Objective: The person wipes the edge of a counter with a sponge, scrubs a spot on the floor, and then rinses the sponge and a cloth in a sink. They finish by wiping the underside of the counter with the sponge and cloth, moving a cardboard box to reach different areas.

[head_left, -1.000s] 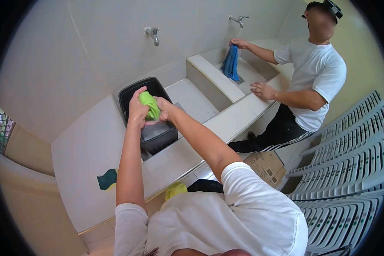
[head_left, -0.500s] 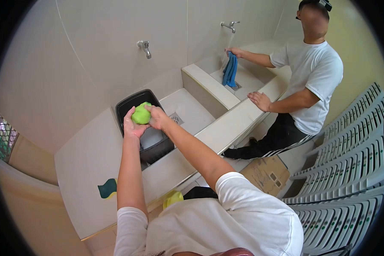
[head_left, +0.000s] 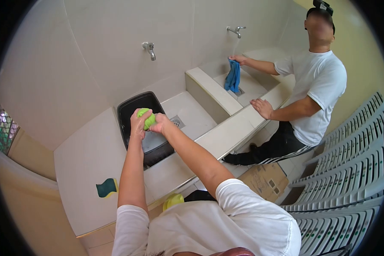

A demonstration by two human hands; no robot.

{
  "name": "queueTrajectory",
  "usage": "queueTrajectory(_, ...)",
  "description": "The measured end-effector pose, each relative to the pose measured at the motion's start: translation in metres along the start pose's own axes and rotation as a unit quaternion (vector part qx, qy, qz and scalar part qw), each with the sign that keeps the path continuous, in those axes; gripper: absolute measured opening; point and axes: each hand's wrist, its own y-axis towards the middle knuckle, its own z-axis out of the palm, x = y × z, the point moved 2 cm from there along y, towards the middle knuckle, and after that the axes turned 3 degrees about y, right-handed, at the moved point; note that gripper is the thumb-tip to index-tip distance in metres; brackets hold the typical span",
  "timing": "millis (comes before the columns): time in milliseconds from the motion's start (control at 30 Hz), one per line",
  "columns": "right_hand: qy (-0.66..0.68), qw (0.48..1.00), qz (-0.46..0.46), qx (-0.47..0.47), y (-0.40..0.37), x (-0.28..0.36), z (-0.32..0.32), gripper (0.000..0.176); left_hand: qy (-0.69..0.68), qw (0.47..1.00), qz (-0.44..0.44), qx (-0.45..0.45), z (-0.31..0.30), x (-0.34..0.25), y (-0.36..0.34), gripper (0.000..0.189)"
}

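Pale counter, sponge on top, black tub in sink

Grey chairs stand stacked near a yellowish wall.

The green cloth, a longer, looser twist a second ago, is now a compact ball gathered between the left hand and the right hand. Water now runs from the farther tap, which showed no stream at first. The co-worker's blue cloth hangs shorter and more crumpled, and the co-worker's free hand, its fingers bent earlier, lies flatter on the sink ledge.
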Motion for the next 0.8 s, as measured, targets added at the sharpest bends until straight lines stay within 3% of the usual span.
queueTrajectory(67,-0.018,0.999,-0.037,0.004,0.013,0.001,-0.006,0.036,-0.018,0.999,-0.015,-0.047,-0.006,0.001,0.000,0.026)
queueTrajectory(133,-0.031,0.996,-0.082,0.009,0.016,-0.003,-0.006,0.031,-0.138,0.984,-0.085,-0.079,-0.016,0.022,0.013,0.027)
queueTrajectory(200,-0.077,0.976,-0.201,-0.028,0.006,-0.006,-0.003,0.023,-0.152,0.982,-0.098,-0.062,-0.035,0.043,0.028,0.028)
queueTrajectory(233,-0.137,0.952,-0.271,-0.049,-0.005,-0.010,0.001,0.025,-0.168,0.966,-0.198,-0.009,-0.040,0.046,0.028,0.031)
queueTrajectory(267,-0.136,0.951,-0.275,-0.048,-0.014,-0.013,0.007,0.025,-0.182,0.937,-0.295,0.043,-0.039,0.052,0.028,0.034)
queueTrajectory(300,-0.249,0.902,-0.347,-0.060,-0.019,-0.012,0.011,0.027,-0.191,0.932,-0.306,0.046,-0.034,0.049,0.025,0.047)
queueTrajectory(333,-0.358,0.836,-0.411,-0.071,-0.024,-0.013,0.016,0.030,-0.190,0.932,-0.304,0.048,-0.030,0.047,0.021,0.047)
queueTrajectory(367,-0.374,0.808,-0.453,-0.050,-0.028,-0.014,0.019,0.032,-0.198,0.927,-0.310,0.068,-0.025,0.043,0.017,0.047)
queueTrajectory(400,-0.374,0.807,-0.455,-0.047,-0.033,-0.013,0.021,0.032,-0.206,0.922,-0.315,0.088,-0.023,0.042,0.017,0.047)
queueTrajectory(467,-0.553,0.655,-0.515,-0.002,-0.047,-0.011,0.031,0.029,-0.248,0.903,-0.335,0.107,-0.020,0.045,0.019,0.044)
queueTrajectory(500,-0.568,0.625,-0.535,0.006,-0.055,-0.012,0.037,0.023,-0.255,0.903,-0.338,0.071,-0.020,0.044,0.018,0.042)
queueTrajectory(533,-0.573,0.621,-0.535,0.020,-0.054,-0.013,0.038,0.023,-0.262,0.903,-0.337,0.034,-0.021,0.041,0.016,0.040)
queueTrajectory(600,-0.618,0.600,-0.505,0.061,-0.048,-0.016,0.037,0.022,-0.282,0.903,-0.320,0.044,-0.028,0.041,0.016,0.034)
queueTrajectory(667,-0.620,0.593,-0.509,0.071,-0.042,-0.019,0.036,0.022,-0.323,0.867,-0.373,0.066,-0.038,0.062,0.030,0.024)
queueTrajectory(800,-0.626,0.591,-0.499,0.094,-0.042,-0.021,0.034,0.021,-0.322,0.869,-0.372,0.045,-0.038,0.062,0.029,0.017)
